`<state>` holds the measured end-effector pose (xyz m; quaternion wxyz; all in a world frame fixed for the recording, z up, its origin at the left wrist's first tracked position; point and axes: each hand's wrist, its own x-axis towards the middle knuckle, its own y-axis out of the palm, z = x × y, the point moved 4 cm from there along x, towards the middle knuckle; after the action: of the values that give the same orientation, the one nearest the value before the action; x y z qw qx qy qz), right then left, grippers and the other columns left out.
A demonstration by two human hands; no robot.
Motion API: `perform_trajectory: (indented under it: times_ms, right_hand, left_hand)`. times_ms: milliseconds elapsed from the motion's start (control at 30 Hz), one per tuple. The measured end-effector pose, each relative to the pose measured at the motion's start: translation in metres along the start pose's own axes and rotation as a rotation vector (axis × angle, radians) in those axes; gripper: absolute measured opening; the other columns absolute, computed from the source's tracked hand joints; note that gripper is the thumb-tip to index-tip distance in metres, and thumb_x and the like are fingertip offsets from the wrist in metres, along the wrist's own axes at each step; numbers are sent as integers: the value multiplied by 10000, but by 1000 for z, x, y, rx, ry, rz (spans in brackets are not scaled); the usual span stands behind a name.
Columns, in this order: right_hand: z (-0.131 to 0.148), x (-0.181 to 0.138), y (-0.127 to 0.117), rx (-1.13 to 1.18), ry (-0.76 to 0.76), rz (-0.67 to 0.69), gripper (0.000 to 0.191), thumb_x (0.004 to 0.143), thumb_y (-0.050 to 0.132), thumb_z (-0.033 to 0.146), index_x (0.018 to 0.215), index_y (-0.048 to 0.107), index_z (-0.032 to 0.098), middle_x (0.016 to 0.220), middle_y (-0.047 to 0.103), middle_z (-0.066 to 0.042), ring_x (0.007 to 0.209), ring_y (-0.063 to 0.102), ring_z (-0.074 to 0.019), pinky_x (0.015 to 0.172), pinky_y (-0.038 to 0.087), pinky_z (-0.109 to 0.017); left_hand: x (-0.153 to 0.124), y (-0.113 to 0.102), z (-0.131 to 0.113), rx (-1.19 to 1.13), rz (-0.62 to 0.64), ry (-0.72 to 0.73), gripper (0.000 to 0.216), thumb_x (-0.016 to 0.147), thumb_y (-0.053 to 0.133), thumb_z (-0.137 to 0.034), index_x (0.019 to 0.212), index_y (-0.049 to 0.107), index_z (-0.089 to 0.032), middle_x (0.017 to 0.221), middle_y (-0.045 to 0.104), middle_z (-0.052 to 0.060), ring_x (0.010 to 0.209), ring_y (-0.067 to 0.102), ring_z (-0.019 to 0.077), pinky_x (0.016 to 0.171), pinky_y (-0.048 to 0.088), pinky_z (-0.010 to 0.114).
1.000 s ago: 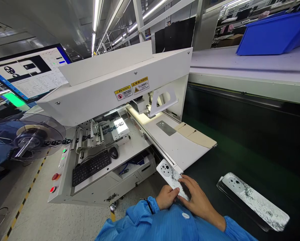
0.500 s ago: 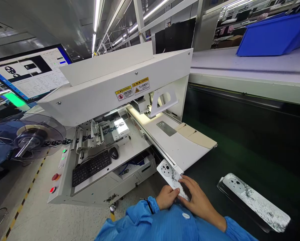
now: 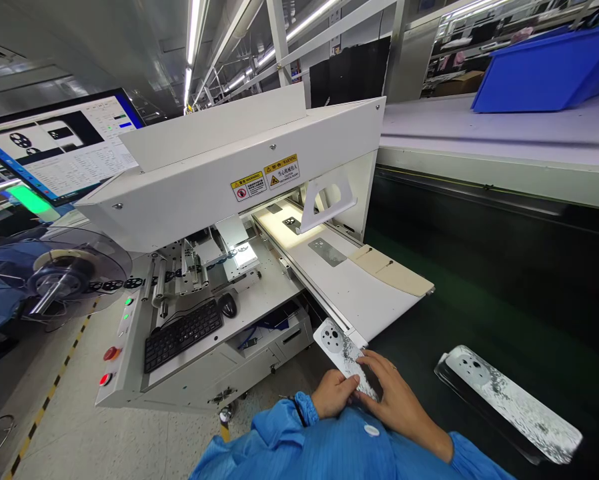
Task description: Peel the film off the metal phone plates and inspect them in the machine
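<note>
Both my hands hold a white marbled phone back cover (image 3: 338,347) with round camera holes, low in the middle of the view. My left hand (image 3: 332,392) grips its near end from below, fingers curled. My right hand (image 3: 394,400) lies over the cover's right side, fingers pressed on it. Just beyond the cover is the white feed plate (image 3: 359,297) of a white machine (image 3: 239,180). A second marbled cover (image 3: 514,403) lies on a black tray on the dark green conveyor belt (image 3: 479,313) to my right.
A keyboard (image 3: 182,331) and mouse (image 3: 226,304) sit on the machine's lower shelf. A tape reel (image 3: 59,273) hangs at left under a monitor (image 3: 59,143). A blue bin (image 3: 549,67) stands on the far shelf. Red buttons (image 3: 110,352) are on the front panel.
My hands and the cover stay put. Inside the machine the head has shifted left, and the grey plate on the feed plate has slid further in. The cover on the belt drifted slightly right.
</note>
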<state>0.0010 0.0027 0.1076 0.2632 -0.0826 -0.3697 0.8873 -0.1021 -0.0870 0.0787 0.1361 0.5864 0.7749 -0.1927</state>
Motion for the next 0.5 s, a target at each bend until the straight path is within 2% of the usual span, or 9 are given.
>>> perform_trajectory:
  times_ms: [500]
  right_hand:
    - [-2,2,2,2,-25,-2,466,734,588,416,1156,585,218,1296,559,-131,1220,503,-320,999,434,-501]
  left_hand:
    - [1,-2,2,-16,-5,13,397,831,465,-500,672,520,-140,575,454,-1,542,409,111,562,340,267]
